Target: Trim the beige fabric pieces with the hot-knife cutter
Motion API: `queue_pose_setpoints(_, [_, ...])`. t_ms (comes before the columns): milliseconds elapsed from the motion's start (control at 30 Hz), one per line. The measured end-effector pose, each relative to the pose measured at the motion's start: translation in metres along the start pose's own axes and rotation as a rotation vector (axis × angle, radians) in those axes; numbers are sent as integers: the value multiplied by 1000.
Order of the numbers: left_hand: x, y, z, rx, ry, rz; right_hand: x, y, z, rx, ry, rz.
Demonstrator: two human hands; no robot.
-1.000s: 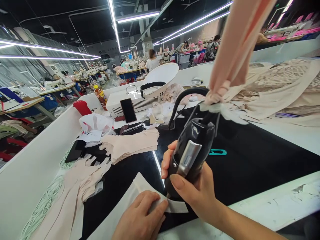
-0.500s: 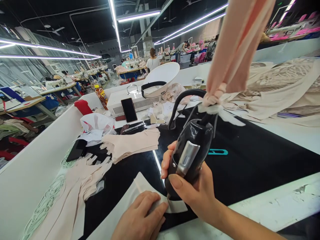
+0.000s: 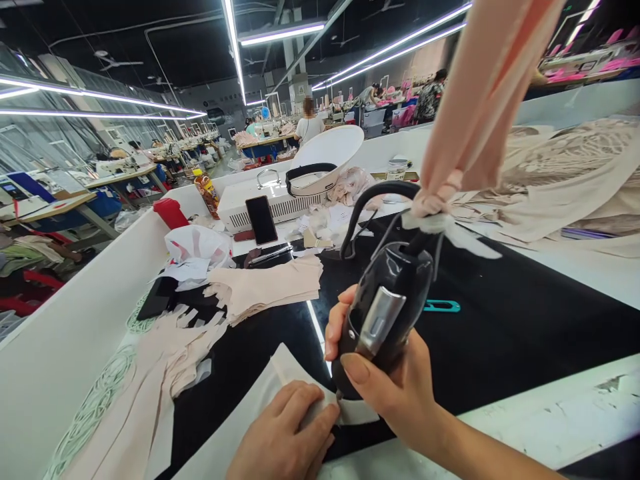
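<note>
A sewing workshop (image 3: pixel 165 150) is seen behind a black tabletop (image 3: pixel 505 333). Near its front edge, a pale cloth (image 3: pixel 240 417) is laid; farther back, beige fabric pieces (image 3: pixel 273 287) are stacked. A black handheld tool (image 3: pixel 387 320) is held upright, slightly tilted, at the cloth, tightly wrapped by the right hand's (image 3: pixel 395 383) fingers. Just beside, the cloth is pressed by the left hand (image 3: pixel 287 433); whether it is also pinched cannot be told.

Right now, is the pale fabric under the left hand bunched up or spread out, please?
Spread out: the pale fabric lies mostly flat on the black surface, the left hand resting on it.
</note>
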State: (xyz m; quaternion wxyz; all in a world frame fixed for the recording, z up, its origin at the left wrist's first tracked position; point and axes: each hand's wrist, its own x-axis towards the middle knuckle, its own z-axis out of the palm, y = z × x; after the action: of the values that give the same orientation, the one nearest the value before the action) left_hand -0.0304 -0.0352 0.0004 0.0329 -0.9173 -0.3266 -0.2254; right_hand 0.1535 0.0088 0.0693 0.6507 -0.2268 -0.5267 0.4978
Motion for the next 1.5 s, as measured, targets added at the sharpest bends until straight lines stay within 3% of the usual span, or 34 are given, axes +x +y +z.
queue_pose_setpoints(133, [0, 0, -1, -15, -12, -8, 1, 0, 1, -73, 45, 10])
queue_pose_setpoints(467, [-1, 1, 2, -75, -32, -30, 3, 4, 5, 2, 32, -35])
queue_pose_setpoints(733, [-8, 2, 2, -85, -85, -120, 2, 13, 3, -46, 55, -37])
queue_pose_setpoints(1200, [-7, 4, 8, -124, -1, -190, 5, 23, 3, -17, 89, 20])
queue_pose_setpoints(1500, [-8, 8, 13, -159, 53, -216, 8, 26, 3, 69, 24, 23])
